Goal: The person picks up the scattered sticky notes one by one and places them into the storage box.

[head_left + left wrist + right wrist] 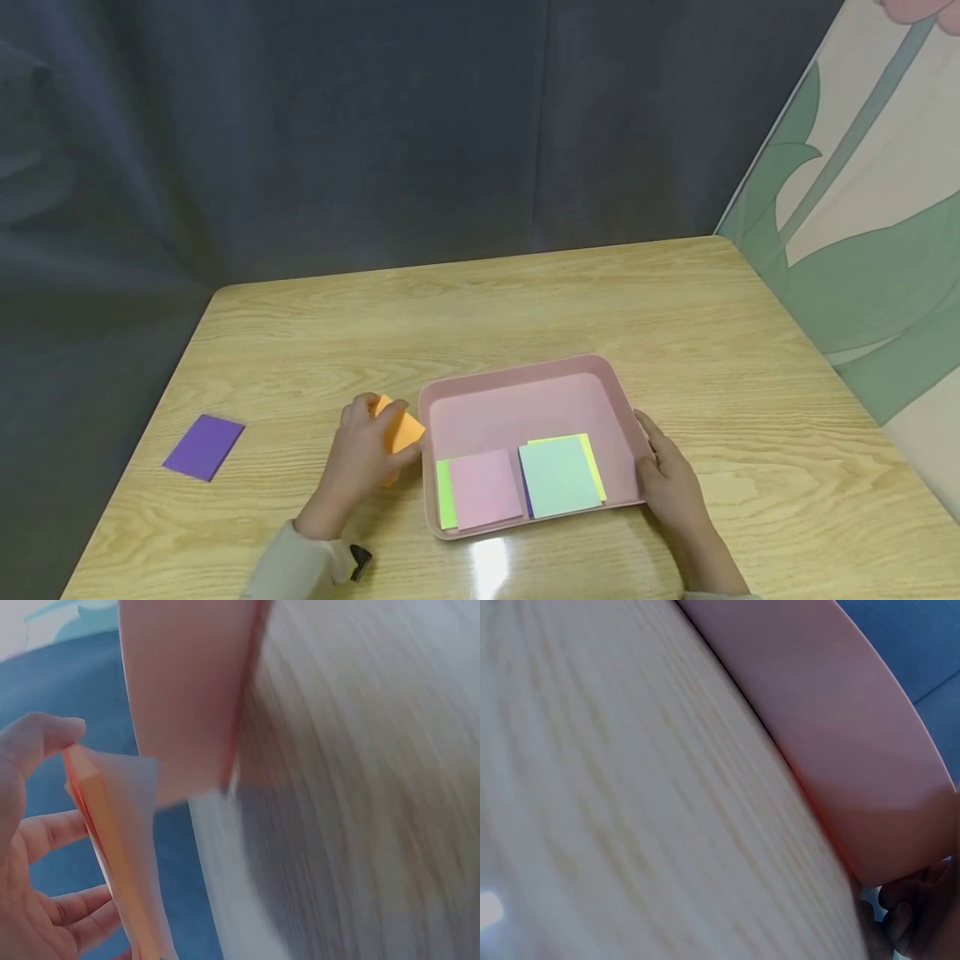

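Note:
My left hand (358, 454) pinches an orange sticky-note pad (405, 428) just beside the left end of a shallow pink tray (502, 419). In the left wrist view the pad (112, 817) is seen edge-on, tilted between thumb and fingers, with a pale sheet along one side. My right hand (678, 492) holds the tray's right edge. In the tray's near half lie a pink pad (486, 489) over a lime green one (446, 496), and a mint green pad (560, 477) over a yellow one (594, 468) and a dark blue one (525, 483).
A purple sticky-note pad (204, 447) lies on the wooden table (480, 312) at the left. Dark cloth (390, 133) hangs behind the table, and a flower-patterned cloth (885, 275) stands along the right side.

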Demonstrator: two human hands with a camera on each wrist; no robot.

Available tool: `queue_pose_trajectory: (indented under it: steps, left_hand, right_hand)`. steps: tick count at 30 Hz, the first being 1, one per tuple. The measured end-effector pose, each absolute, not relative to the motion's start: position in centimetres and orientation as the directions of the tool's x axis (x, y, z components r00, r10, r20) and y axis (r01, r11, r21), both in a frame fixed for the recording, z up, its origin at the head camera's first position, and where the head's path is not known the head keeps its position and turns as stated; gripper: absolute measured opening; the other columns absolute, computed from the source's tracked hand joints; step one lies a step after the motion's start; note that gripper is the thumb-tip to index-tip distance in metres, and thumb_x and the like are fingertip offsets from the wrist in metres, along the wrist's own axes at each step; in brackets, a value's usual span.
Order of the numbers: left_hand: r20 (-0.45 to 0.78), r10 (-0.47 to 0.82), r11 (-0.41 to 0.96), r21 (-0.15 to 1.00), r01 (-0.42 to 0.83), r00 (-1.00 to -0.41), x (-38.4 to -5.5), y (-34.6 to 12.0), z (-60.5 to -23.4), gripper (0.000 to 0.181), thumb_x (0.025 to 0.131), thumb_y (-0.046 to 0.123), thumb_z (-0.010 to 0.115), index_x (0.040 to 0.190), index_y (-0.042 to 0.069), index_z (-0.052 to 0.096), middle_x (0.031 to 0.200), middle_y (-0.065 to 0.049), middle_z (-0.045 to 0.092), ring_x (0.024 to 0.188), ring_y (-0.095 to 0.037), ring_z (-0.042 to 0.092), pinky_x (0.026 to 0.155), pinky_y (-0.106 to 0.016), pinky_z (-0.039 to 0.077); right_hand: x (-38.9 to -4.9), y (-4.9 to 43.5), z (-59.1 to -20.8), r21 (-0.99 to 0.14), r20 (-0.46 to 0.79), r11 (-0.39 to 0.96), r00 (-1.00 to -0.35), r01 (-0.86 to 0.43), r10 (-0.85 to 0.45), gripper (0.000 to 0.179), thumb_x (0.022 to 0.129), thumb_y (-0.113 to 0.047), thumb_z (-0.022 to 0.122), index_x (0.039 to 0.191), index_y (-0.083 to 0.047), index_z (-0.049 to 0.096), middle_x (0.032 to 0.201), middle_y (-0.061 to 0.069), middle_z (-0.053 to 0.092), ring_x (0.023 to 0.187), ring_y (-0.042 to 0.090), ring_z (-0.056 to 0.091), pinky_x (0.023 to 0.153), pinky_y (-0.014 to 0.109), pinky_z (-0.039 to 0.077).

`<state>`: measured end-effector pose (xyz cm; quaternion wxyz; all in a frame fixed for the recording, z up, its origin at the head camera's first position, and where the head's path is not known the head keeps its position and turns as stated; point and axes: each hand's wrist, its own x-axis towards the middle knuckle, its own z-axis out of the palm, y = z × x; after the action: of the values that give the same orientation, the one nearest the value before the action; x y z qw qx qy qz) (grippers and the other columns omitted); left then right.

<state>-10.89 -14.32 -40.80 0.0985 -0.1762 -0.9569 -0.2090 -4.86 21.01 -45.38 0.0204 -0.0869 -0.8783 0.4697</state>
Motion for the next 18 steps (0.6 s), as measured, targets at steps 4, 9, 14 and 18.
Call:
queue_pose_trajectory:
  steps: [4,9,14,18]
  left_hand:
    - [0.291,0.352,0.827,0.349,0.442,-0.889,-10.8,-12.7,-40.7,0.053,0.064,0.041,0.071,0.105,0.008,0.06,0.107,-0.025,0.042,0.097,-0.037,0.039,0.072,-0.044,0.038]
    - [0.277,0.388,0.805,0.362,0.469,-0.879,-10.7,-11.1,-40.8,0.052,0.066,0.041,0.07,0.106,0.01,0.06,0.11,-0.024,0.042,0.099,-0.036,0.039,0.077,-0.044,0.036]
    - [0.248,0.416,0.778,0.401,0.483,-0.875,-10.6,-9.7,-40.8,0.049,0.067,0.037,0.069,0.108,0.011,0.06,0.117,-0.021,0.041,0.102,-0.034,0.038,0.081,-0.045,0.033]
    - [0.247,0.446,0.752,0.418,0.51,-0.86,-10.6,-8.6,-40.8,0.049,0.066,0.036,0.07,0.108,0.012,0.06,0.118,-0.018,0.039,0.102,-0.031,0.036,0.081,-0.044,0.032]
  right_hand:
    - [-4.9,21.0,-45.4,-0.827,-0.042,0.548,-0.985,0.128,0.167,0.051,0.086,0.002,0.029,0.136,-0.009,0.026,0.122,0.029,0.038,0.09,0.032,0.053,0.073,0.044,0.041]
    - [-4.9,21.1,-45.4,-0.828,-0.033,0.548,-0.986,0.118,0.163,0.051,0.087,0.002,0.029,0.136,-0.009,0.025,0.122,0.029,0.038,0.09,0.032,0.053,0.073,0.044,0.042]
    - [-4.9,21.1,-45.5,-0.828,-0.028,0.55,-0.987,0.112,0.159,0.05,0.087,0.002,0.029,0.136,-0.008,0.026,0.123,0.029,0.038,0.09,0.033,0.052,0.073,0.045,0.042]
    - [-4.8,21.1,-45.5,-0.831,-0.024,0.546,-0.987,0.109,0.161,0.05,0.087,0.001,0.029,0.136,-0.009,0.026,0.12,0.029,0.041,0.087,0.031,0.054,0.07,0.042,0.043]
